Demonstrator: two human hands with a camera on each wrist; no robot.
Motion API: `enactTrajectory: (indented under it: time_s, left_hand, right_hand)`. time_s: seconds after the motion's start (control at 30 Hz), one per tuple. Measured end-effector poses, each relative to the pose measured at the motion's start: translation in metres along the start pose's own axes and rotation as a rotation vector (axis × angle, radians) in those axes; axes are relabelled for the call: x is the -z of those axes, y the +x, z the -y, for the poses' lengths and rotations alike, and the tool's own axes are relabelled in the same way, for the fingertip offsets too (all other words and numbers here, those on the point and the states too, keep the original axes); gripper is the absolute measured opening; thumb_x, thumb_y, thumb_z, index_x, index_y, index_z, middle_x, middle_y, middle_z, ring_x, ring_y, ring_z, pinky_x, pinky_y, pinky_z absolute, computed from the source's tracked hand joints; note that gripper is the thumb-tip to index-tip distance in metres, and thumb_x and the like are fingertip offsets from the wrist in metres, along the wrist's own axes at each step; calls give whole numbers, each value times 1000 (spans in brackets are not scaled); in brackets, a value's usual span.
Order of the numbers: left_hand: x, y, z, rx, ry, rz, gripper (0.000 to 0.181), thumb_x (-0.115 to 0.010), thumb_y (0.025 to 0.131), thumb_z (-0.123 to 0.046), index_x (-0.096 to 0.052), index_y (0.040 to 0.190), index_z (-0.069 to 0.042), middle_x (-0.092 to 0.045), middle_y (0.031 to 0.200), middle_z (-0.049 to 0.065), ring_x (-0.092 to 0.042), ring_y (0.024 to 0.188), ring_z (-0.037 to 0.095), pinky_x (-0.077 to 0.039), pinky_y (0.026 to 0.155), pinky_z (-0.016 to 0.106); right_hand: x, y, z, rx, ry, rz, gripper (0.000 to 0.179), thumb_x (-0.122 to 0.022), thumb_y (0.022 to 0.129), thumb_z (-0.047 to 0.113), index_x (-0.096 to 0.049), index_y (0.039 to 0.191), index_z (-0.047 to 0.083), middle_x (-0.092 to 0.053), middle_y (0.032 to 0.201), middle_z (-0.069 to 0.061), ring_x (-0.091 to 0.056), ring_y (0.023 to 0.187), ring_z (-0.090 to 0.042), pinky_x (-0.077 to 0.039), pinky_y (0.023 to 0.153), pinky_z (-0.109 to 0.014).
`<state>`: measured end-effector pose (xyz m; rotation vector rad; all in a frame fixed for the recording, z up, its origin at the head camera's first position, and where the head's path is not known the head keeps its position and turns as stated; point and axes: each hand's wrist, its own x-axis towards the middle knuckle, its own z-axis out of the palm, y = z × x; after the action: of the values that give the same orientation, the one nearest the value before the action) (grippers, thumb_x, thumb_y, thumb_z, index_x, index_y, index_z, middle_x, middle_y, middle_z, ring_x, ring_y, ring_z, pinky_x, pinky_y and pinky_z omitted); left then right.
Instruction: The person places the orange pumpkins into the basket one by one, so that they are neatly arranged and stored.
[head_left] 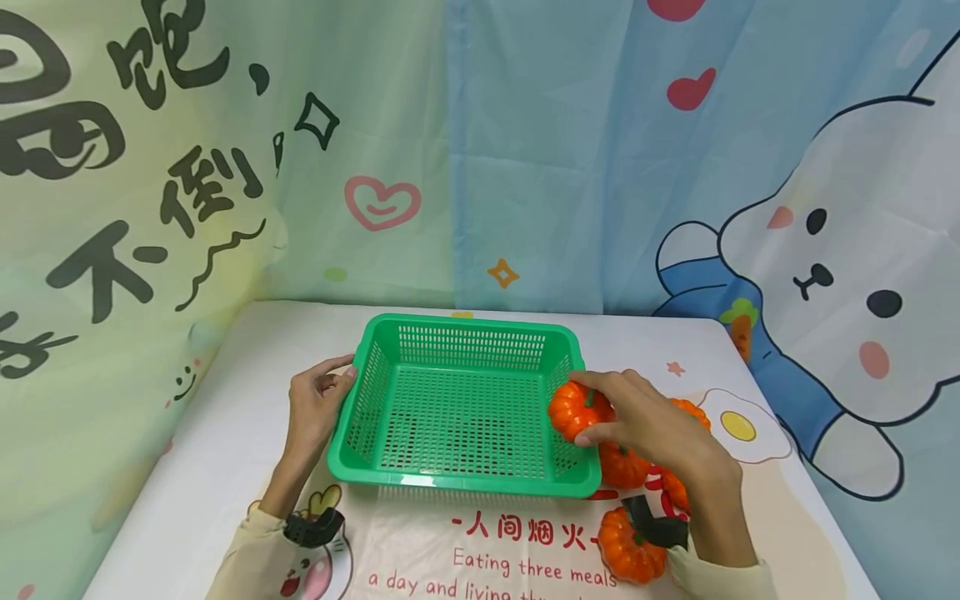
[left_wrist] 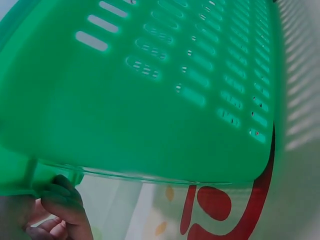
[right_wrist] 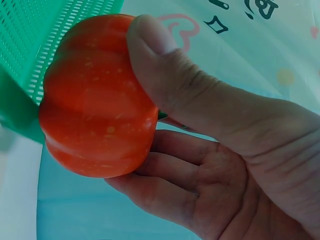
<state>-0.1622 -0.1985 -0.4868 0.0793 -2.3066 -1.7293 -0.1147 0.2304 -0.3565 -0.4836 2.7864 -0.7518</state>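
A green plastic basket (head_left: 465, 482) with slotted walls stands on the table, its inside bare. My left hand (head_left: 318, 408) grips its left rim, thumb on top and fingers curled beneath, as the left wrist view shows at the basket's edge (left_wrist: 125, 125). With my right hand (head_left: 652, 421) I hold a small orange pumpkin (head_left: 573, 410) with a green stem, over the basket's right rim. The right wrist view shows this pumpkin (right_wrist: 100, 95) between thumb and fingers. Below that hand sit further orange pumpkins, one (head_left: 624, 467) beside the basket and one (head_left: 628, 554) nearer the front.
Another pumpkin (head_left: 692, 412) shows partly behind my right hand. The white tablecloth (head_left: 300, 329) carries printed red lettering and a fried egg picture (head_left: 738, 425). Behind the table hangs a printed curtain (head_left: 525, 167) with a cartoon rabbit on the right.
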Motion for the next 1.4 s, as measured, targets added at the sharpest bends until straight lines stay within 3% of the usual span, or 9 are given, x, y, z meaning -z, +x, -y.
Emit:
enactTrajectory:
  time_s: [0.27,0.73,0.97,1.17,1.4]
  left_hand:
    - [-1,-1,0,-16,9,-9,30,-66,110,-14,-75,133,3,-73,84,31,-65,56,6,-57,53,19]
    - [0,0,3,-32,15,-20,30,-66,110,-14,-76,133,2,-72,82,30,-63,54,5,-55,51,19]
    - [-2,0,3,-24,7,-22,29,-66,110,-13,-76,132,2,-73,83,31,-63,54,5,-56,51,19]
    - [-2,-1,3,-23,26,-26,29,-67,109,-14,-77,132,1,-73,83,30,-63,54,5,-55,51,19]
    - [-1,-1,3,-24,18,-30,29,-68,109,-15,-77,131,1,-74,85,31,-64,55,5,-56,52,19]
  right_hand:
    - [-6,5,6,30,-31,11,80,-91,88,34,-60,155,3,-71,138,-14,-57,124,-35,-57,108,-60]
    - [-10,11,16,39,-11,30,77,-91,89,30,-60,154,4,-72,133,-9,-57,118,-30,-57,100,-49]
    - [-17,14,17,26,5,44,80,-91,88,33,-59,157,8,-69,142,-8,-56,120,-28,-57,103,-49]
    - [-25,19,17,87,36,45,78,-93,87,27,-61,154,3,-72,139,-9,-61,119,-27,-58,108,-52]
    - [-35,24,22,101,68,61,78,-93,87,26,-60,154,2,-72,138,-9,-62,118,-24,-60,106,-49]
